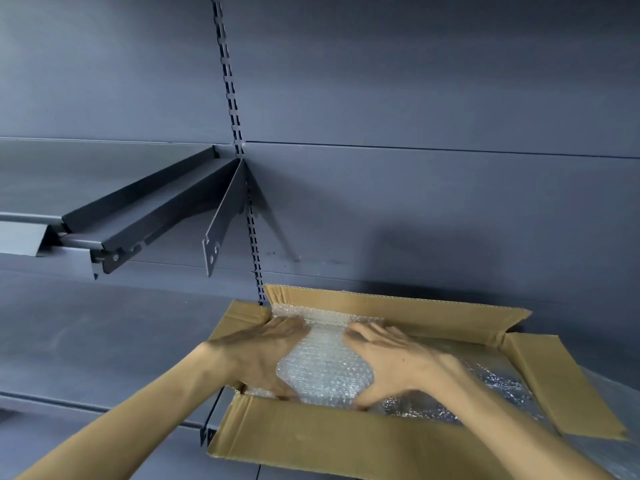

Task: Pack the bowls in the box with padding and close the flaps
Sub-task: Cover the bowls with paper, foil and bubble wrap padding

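Head view: two hands, one bubble-wrapped bundle, one box.

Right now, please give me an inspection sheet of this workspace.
Surface: dark grey shelf; box on it.
Job's things: cardboard box, flaps open; bubble-wrapped bundle at its left end; more wrap lines the right part. No bare bowl seen.
Clutter: nothing seen.
Grippers: left hand and right hand press the bundle's sides.
Cables: nothing seen.
Surroundings: grey back panel, slotted upright, tilted upper shelf.
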Available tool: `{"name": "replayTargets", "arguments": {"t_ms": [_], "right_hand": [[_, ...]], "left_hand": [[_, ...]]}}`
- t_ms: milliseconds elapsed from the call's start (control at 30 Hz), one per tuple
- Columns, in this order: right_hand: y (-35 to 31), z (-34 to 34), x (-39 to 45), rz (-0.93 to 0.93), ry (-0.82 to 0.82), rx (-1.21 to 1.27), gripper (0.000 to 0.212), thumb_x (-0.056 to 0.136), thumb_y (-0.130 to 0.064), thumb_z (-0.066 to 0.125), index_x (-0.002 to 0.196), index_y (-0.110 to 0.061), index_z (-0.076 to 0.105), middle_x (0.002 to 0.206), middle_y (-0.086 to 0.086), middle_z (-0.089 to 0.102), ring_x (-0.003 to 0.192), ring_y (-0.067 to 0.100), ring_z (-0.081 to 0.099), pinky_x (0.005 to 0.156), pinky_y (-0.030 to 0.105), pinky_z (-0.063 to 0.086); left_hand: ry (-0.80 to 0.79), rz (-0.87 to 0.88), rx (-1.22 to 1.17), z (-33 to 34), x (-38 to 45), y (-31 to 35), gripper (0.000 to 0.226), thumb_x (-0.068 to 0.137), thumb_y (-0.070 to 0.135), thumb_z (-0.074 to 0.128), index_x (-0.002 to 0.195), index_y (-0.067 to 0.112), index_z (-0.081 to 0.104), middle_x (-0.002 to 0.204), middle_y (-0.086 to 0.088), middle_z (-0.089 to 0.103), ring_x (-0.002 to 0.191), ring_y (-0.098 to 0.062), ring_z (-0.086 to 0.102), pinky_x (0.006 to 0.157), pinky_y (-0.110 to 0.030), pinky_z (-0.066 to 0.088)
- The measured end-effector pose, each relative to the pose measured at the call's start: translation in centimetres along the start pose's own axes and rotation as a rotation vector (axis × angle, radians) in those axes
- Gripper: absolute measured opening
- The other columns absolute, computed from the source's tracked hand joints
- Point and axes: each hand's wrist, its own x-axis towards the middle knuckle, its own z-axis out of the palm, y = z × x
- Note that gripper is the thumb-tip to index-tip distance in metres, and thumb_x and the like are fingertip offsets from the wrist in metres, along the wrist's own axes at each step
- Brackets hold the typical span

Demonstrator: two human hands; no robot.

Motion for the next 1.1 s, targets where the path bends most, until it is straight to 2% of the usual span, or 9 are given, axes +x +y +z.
{"name": "replayTargets", "arguments": {"t_ms": [100,167,233,300,500,700,867,1100], "right_hand": [[0.1,0.2,1.0,0.008,-0.046,-0.035,0.129,0.071,-0.069,0.076,0.162,-0.01,0.007,0.17,0.005,0.006,0.155,0.027,0.011,0.125,0.045,0.016],[-0.1,0.2,1.7,0.024,-0.071,-0.047,0.134,0.067,-0.069,0.079,0.162,-0.009,0.007,0.168,0.007,0.01,0.153,0.027,0.016,0.124,0.044,0.019],[-0.3,0.1,2.2,0.045,-0.088,-0.058,0.137,0.062,-0.069,0.082,0.161,-0.008,0.009,0.166,0.009,0.014,0.151,0.029,0.02,0.123,0.046,0.022],[-0.5,0.1,2.4,0.057,-0.094,-0.07,0.138,0.061,-0.069,0.083,0.16,-0.007,0.01,0.164,0.012,0.017,0.149,0.031,0.022,0.121,0.051,0.023],[-0.9,1.0,3.0,0.087,-0.07,-0.069,0.132,0.059,-0.064,0.084,0.157,-0.006,0.017,0.148,0.011,0.029,0.134,0.032,0.031,0.115,0.055,0.029],[-0.8,0.8,4.1,0.12,-0.134,-0.039,0.123,0.057,-0.063,0.084,0.151,-0.013,0.022,0.135,0.006,0.032,0.131,0.029,0.029,0.11,0.056,0.028],[-0.3,1.4,3.7,0.114,-0.093,-0.016,0.118,0.057,-0.064,0.08,0.15,-0.017,0.027,0.14,0.007,0.035,0.131,0.027,0.032,0.108,0.054,0.027],[-0.3,1.1,3.8,0.126,-0.1,0.005,0.114,0.054,-0.071,0.08,0.145,-0.02,0.033,0.137,-0.001,0.042,0.125,0.022,0.035,0.098,0.049,0.029]], "left_hand": [[-0.003,-0.001,0.057,-0.3,0.5,0.1,0.118,0.073,0.074,0.07,0.158,0.016,0.012,0.165,-0.002,0.009,0.152,-0.021,0.007,0.125,-0.039,0.017],[-0.019,-0.012,0.07,-0.5,0.9,0.2,0.118,0.068,0.076,0.072,0.154,0.016,0.019,0.157,0.0,0.018,0.146,-0.023,0.017,0.122,-0.04,0.026],[-0.042,-0.026,0.059,-0.6,1.4,0.1,0.118,0.063,0.076,0.075,0.152,0.021,0.02,0.147,0.003,0.024,0.137,-0.023,0.028,0.115,-0.039,0.036],[-0.08,-0.044,0.036,-0.7,1.8,-0.1,0.124,0.056,0.079,0.076,0.152,0.03,0.015,0.145,0.006,0.024,0.133,-0.021,0.03,0.112,-0.041,0.04],[-0.06,-0.057,0.125,0.1,2.7,-0.4,0.131,0.046,0.085,0.07,0.15,0.033,0.011,0.139,0.001,0.032,0.131,-0.021,0.032,0.114,-0.045,0.034],[-0.234,-0.212,0.07,-0.9,3.9,0.1,0.134,0.031,0.081,0.076,0.144,0.045,0.013,0.14,0.011,0.036,0.132,-0.02,0.039,0.107,-0.044,0.043],[-0.368,-0.275,0.045,-2.2,4.6,0.8,0.139,0.031,0.07,0.082,0.146,0.048,0.007,0.154,0.012,0.029,0.138,-0.022,0.038,0.105,-0.044,0.045],[-0.38,-0.286,0.032,-2.7,4.7,1.2,0.143,0.035,0.074,0.084,0.151,0.047,0.005,0.16,0.009,0.025,0.146,-0.023,0.029,0.115,-0.046,0.035]]}}
